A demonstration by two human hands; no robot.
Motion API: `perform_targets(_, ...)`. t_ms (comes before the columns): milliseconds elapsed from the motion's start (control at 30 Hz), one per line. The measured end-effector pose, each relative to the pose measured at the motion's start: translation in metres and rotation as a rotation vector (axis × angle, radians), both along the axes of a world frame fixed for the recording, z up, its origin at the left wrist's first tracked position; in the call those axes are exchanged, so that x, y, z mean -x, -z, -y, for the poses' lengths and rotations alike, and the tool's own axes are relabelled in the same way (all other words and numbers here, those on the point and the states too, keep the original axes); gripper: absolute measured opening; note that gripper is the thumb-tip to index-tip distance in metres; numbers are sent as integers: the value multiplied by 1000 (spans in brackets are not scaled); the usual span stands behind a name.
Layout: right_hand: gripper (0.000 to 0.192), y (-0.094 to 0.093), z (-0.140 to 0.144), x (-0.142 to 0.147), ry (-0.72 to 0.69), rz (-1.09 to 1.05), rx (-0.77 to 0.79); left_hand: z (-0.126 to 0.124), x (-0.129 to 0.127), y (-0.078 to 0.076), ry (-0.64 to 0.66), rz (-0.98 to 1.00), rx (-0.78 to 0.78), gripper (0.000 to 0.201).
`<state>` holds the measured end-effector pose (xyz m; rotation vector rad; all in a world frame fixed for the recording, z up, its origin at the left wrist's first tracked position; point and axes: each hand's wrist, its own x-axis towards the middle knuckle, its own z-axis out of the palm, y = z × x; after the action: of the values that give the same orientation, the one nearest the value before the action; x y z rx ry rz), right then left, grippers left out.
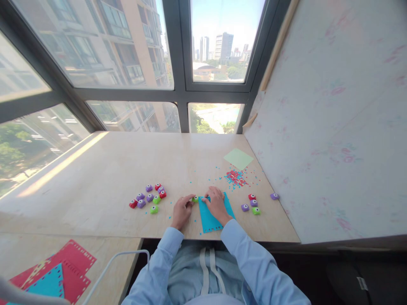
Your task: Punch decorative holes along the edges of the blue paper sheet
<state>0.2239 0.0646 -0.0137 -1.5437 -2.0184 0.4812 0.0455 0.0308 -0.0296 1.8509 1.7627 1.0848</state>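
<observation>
A blue sheet of paper (211,221) lies on the table before me, with a row of punched holes along its near edge. My left hand (183,212) is closed on a small green craft punch (195,198) at the paper's upper left edge. Whether the paper is inside the punch's slot, I cannot tell. Across the upper part of the sheet rests my right hand (216,204), palm down with fingers stretched out, its thumb close to the punch. My right hand covers much of the paper's middle.
Several purple, red and green punches (149,197) are grouped on the left; more punches (253,203) lie on the right. Red and blue paper bits (235,178) are heaped near a pale green sheet (238,159). Punched red sheets (76,256) lie at lower left beside a white cable (122,253).
</observation>
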Motion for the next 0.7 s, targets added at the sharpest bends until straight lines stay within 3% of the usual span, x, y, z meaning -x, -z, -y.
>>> perform_targets(400,4,6,-1,-1,26,14,-55,0,-4,-8,-20,-87,62,35)
perform_targets(700,10,9,-1,-1,10,14,-126,-2,-4,-4,28,-44,18,35)
